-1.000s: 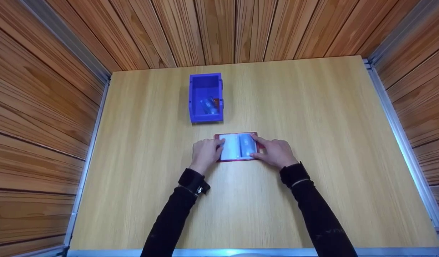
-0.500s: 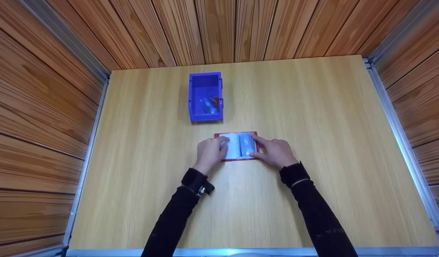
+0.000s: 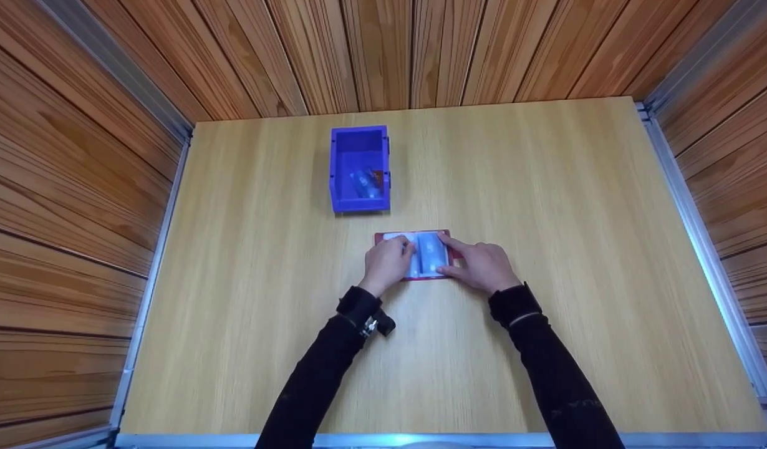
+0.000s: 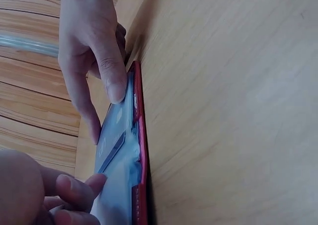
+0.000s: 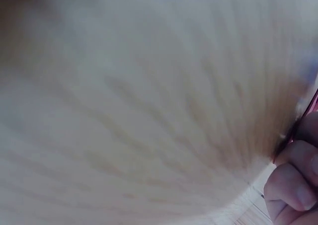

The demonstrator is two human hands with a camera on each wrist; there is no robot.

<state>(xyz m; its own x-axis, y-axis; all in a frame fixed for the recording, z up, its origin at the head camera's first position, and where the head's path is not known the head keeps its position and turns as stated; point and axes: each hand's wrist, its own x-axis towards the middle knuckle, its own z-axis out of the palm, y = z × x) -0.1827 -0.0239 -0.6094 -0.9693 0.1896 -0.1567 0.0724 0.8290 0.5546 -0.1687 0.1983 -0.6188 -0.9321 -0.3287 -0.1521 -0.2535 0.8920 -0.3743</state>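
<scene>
A red card holder (image 3: 379,239) lies spread open on the table, its clear sleeves facing up. A blue card (image 3: 430,252) lies on its right-hand side. My right hand (image 3: 483,265) holds that right side, thumb and index finger apart on its near and far edges. Over the left page is my left hand (image 3: 386,262), fingers loosely bent. In the left wrist view, a fingertip of the left hand (image 4: 69,195) is close to the edge of the card (image 4: 113,153); contact is unclear. The right wrist view shows bent fingers (image 5: 293,180) beside the holder's red edge (image 5: 312,103).
A blue-purple bin (image 3: 359,206) stands beyond the card holder, slightly left, with a clear bluish packet (image 3: 365,184) and an orange-brown item (image 3: 378,179) inside. Wood-panelled walls (image 3: 383,56) and metal rails (image 3: 701,249) bound the wooden table (image 3: 545,187).
My left hand has slid rightward from the holder's left edge across the left page, toward the middle. The right hand and the card holder have stayed in place.
</scene>
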